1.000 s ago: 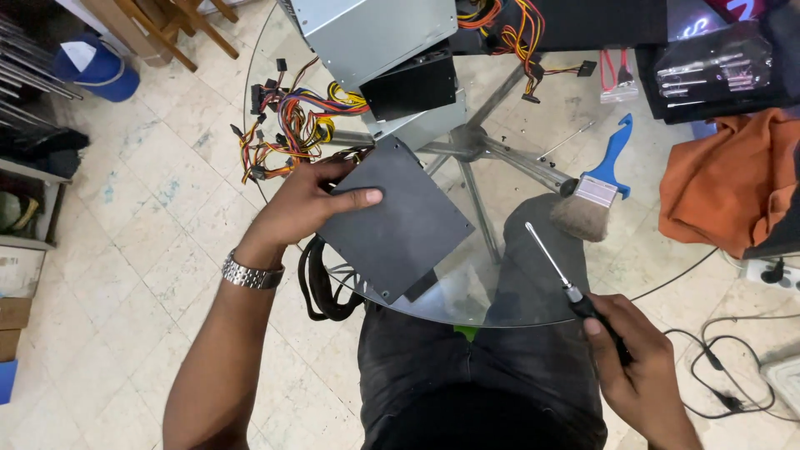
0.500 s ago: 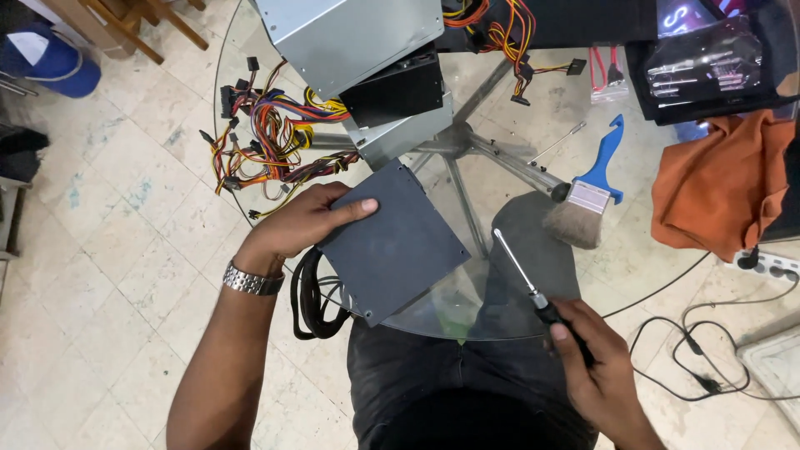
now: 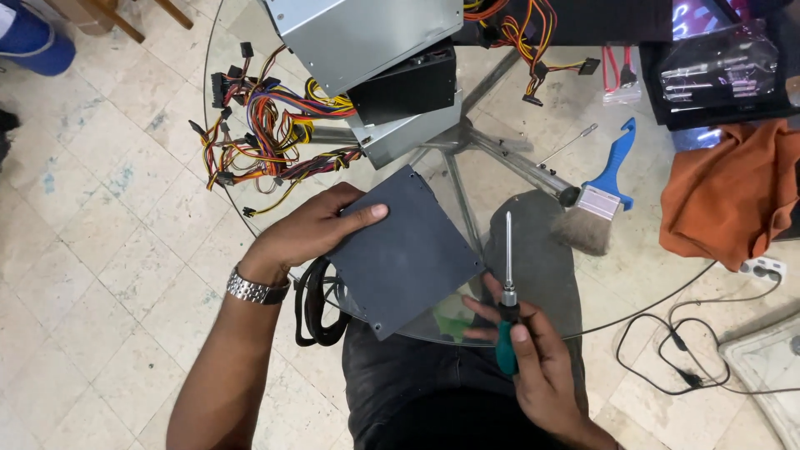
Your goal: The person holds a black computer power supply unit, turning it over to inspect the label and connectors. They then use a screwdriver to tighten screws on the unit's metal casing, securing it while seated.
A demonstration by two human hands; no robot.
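A dark grey square power-supply box [image 3: 408, 254] lies on the round glass table [image 3: 500, 158], near its front edge. My left hand [image 3: 312, 227], with a metal watch on the wrist, rests on the box's left corner and holds it. A thick black cable [image 3: 315, 304] loops down from under the box. To the right, my right hand [image 3: 533, 367] grips a screwdriver [image 3: 507, 292] with a green and black handle. Its shaft points straight up the picture, just beside the box's right corner.
A silver power-supply case [image 3: 367, 29] and a darker unit [image 3: 404, 92] sit at the back with a bundle of coloured wires [image 3: 267, 125]. A blue-handled brush [image 3: 600, 196], an orange cloth [image 3: 733, 192] and plastic-wrapped parts [image 3: 725, 62] lie to the right. Cables [image 3: 667, 350] trail on the tiled floor.
My right hand has brought the screwdriver left toward the box and turned its shaft upright. My left hand stays on the box.
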